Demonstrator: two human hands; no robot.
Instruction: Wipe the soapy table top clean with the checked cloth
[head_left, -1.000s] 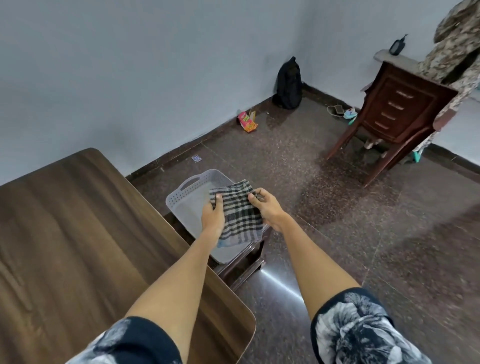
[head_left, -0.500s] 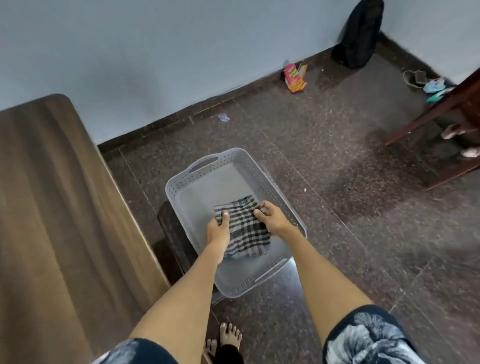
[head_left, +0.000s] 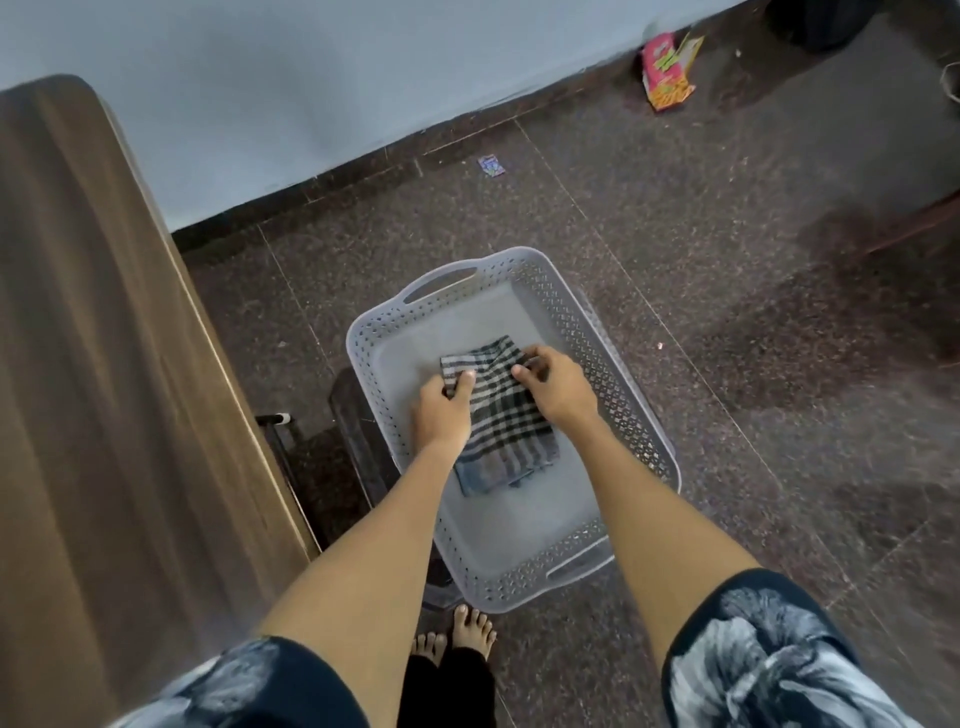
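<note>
A: Where is the checked cloth (head_left: 501, 415)?

B: Folded, inside the grey plastic basket (head_left: 618, 374), lying on or just above its bottom; I cannot tell which. Its far end sits near the middle of the basket, and its striped near end points toward the person.

A: And the 2 hands?

B: Both hold the cloth at its far end. The left hand (head_left: 441, 410) pinches the left corner, thumb on top and fingers curled under. The right hand (head_left: 558, 387) grips the right corner, fingers bent over the fabric.

A: What is the basket standing on?

B: It rests on a low dark stool (head_left: 358, 436), whose edge shows at the basket's left side. The basket has perforated walls and a handle slot at each end.

A: Where is the bench?

B: The brown wooden bench (head_left: 104, 364) runs down the left of the view, well apart from the cloth, its edge just beside the stool.

A: Anything else?

B: A speckled dark floor (head_left: 727, 260), bare feet (head_left: 457, 636) below the basket, a pink and yellow packet (head_left: 667, 70) by the wall, and a small wrapper (head_left: 491, 166) on the floor.
</note>
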